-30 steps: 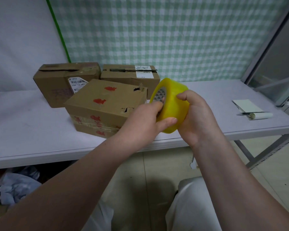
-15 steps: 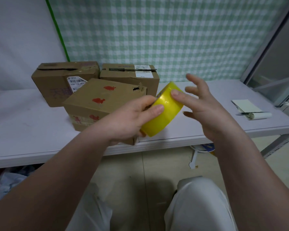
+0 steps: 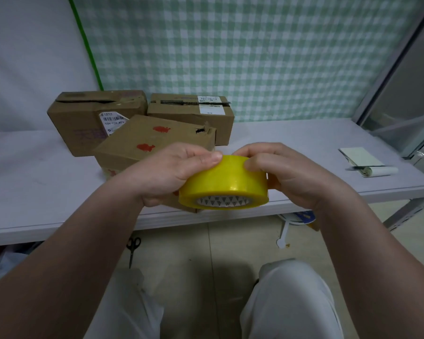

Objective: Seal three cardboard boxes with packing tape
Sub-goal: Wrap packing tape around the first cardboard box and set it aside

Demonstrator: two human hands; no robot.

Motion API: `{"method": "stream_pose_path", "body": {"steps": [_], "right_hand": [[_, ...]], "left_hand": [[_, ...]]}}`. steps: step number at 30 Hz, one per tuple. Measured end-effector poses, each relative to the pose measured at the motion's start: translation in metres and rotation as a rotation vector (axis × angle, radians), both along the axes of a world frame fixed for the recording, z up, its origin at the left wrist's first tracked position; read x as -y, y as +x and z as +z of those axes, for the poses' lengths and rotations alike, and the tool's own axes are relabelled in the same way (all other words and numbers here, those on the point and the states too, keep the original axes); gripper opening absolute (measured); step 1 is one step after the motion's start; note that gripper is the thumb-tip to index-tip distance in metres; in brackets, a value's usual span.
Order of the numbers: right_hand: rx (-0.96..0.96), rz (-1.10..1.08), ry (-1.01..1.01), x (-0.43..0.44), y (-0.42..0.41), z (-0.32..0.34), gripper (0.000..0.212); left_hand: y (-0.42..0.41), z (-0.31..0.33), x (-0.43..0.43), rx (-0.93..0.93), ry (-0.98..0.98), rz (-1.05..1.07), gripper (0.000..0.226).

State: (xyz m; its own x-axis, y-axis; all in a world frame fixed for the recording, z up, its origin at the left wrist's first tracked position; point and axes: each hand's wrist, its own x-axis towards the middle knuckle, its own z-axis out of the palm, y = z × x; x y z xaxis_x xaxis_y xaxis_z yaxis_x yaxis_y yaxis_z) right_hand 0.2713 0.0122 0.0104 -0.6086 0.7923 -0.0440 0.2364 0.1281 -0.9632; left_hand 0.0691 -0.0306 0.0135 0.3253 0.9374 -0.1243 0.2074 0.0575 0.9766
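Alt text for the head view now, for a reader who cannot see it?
Two hands hold a yellow packing tape roll before a white table, the left hand gripping its left side, the right hand its right. On the table stand a red-marked cardboard box and, behind it, two labelled cardboard boxes; scissors lie on the floor.

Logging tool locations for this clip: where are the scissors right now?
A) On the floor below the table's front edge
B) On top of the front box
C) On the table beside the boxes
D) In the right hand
A: the scissors lie on the floor just below the table edge, while the left hand and right hand hold only the tape roll.
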Motion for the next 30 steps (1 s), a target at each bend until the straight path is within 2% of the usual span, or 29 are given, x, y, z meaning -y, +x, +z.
{"method": "stream_pose_path", "body": {"steps": [5,12,17,19,20,22,25,28,30], "right_hand": [[-0.075,-0.033,-0.005,0.004,-0.007,0.000,0.026],[-0.110,-0.068,-0.017,0.004,-0.007,-0.006,0.039],[-0.125,0.082,-0.094,-0.003,0.008,-0.010,0.044],[-0.151,0.108,-0.077,-0.001,0.010,-0.009,0.027],[-0.175,0.074,-0.068,0.001,0.010,-0.007,0.021],[-0.206,-0.033,-0.049,0.005,0.008,-0.005,0.022],[-0.130,-0.167,0.054,0.010,0.002,-0.004,0.027],[-0.039,-0.307,0.152,0.013,-0.006,-0.004,0.032],[0.004,-0.386,0.206,0.013,-0.011,-0.006,0.042]], "left_hand": [[0.002,0.003,0.002,0.026,0.053,0.022,0.032],[0.000,0.001,0.002,0.032,0.054,0.036,0.030],[-0.008,-0.002,-0.003,0.143,-0.057,0.065,0.027],[-0.006,-0.002,-0.005,0.158,-0.041,0.104,0.029],[-0.004,-0.001,-0.005,0.118,0.025,0.133,0.024],[0.000,0.004,-0.007,-0.096,0.270,0.230,0.009],[0.012,0.010,-0.005,-0.364,0.536,0.347,0.015],[0.027,0.011,0.005,-0.498,0.705,0.399,0.023],[0.033,0.011,0.009,-0.556,0.785,0.443,0.024]]}}
